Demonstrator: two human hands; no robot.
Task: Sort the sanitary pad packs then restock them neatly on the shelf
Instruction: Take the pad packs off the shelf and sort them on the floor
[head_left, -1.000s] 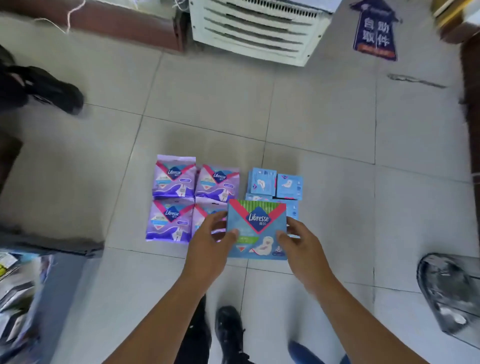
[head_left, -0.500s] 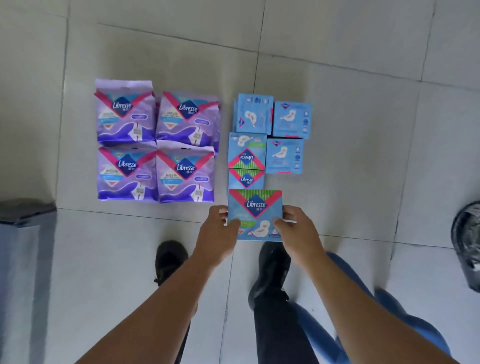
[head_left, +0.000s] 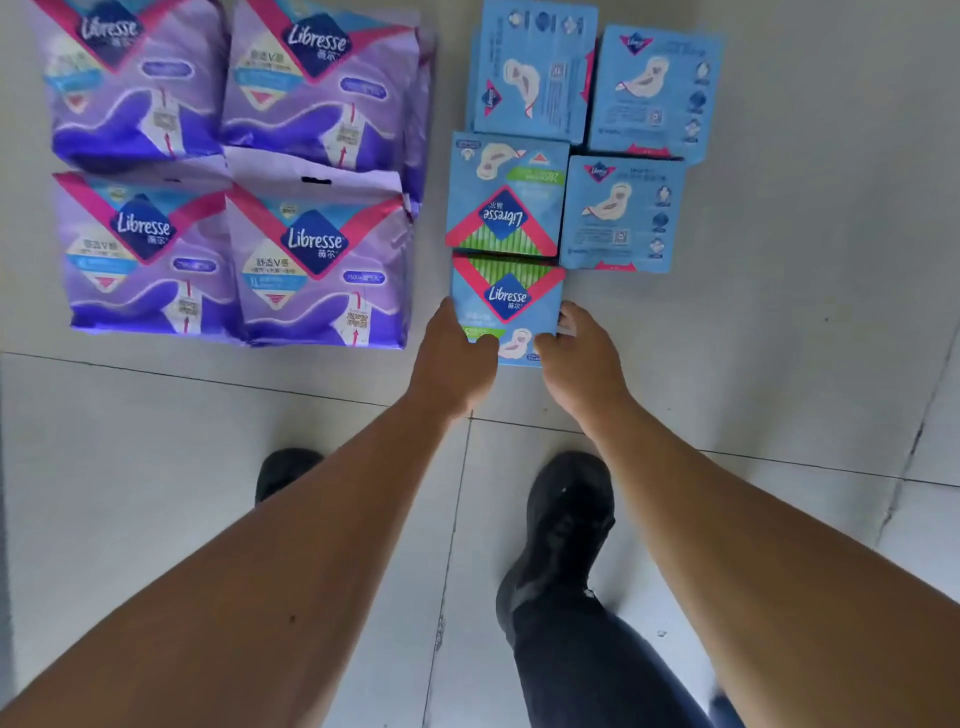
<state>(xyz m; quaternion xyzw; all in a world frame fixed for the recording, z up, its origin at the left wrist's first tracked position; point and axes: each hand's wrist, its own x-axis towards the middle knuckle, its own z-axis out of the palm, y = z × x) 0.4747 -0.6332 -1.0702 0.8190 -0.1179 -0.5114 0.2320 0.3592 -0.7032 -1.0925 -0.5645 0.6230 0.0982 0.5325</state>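
Observation:
A small blue Libresse pad pack with a green and pink top lies low over the floor tiles, just below another blue pack that is turned upside down. My left hand grips its left lower edge and my right hand grips its right lower edge. Other blue packs lie back side up to the right and above. Several large purple Libresse packs lie in a square block to the left.
The floor is pale grey tile with dark grout lines. My two black shoes stand right below the packs. A dark grey edge shows at the far left border.
The view has dropped closer to the floor. Both hands carried the blue pack forward and down until it sits right against the upside-down blue pack, covering the pack that lay there.

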